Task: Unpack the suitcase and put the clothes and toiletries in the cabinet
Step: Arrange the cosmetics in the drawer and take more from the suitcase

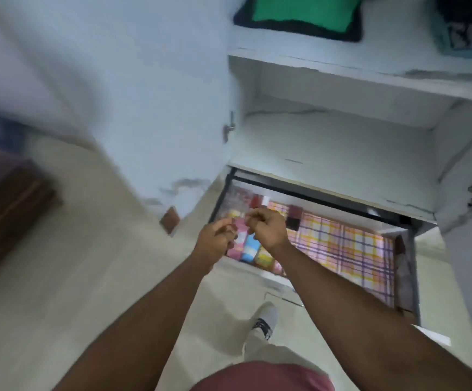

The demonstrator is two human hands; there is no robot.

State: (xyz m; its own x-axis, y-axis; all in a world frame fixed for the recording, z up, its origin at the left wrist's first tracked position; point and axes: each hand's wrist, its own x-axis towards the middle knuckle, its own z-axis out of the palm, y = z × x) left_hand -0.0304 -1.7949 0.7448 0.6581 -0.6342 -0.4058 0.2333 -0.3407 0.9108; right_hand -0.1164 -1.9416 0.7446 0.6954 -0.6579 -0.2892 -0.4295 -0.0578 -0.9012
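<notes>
Toiletries [250,246] stand packed at the drawer's [409,266] left end, under your left hand [215,238] and right hand [268,227]. Both look loosely curled; blur hides any grip. Careless reaching could topple them.

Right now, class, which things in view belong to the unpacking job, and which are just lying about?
Job: open drawer, toiletry bottles, cabinet shelf, left hand, right hand.
Lying about: green cushion, brown wooden furniture.
</notes>
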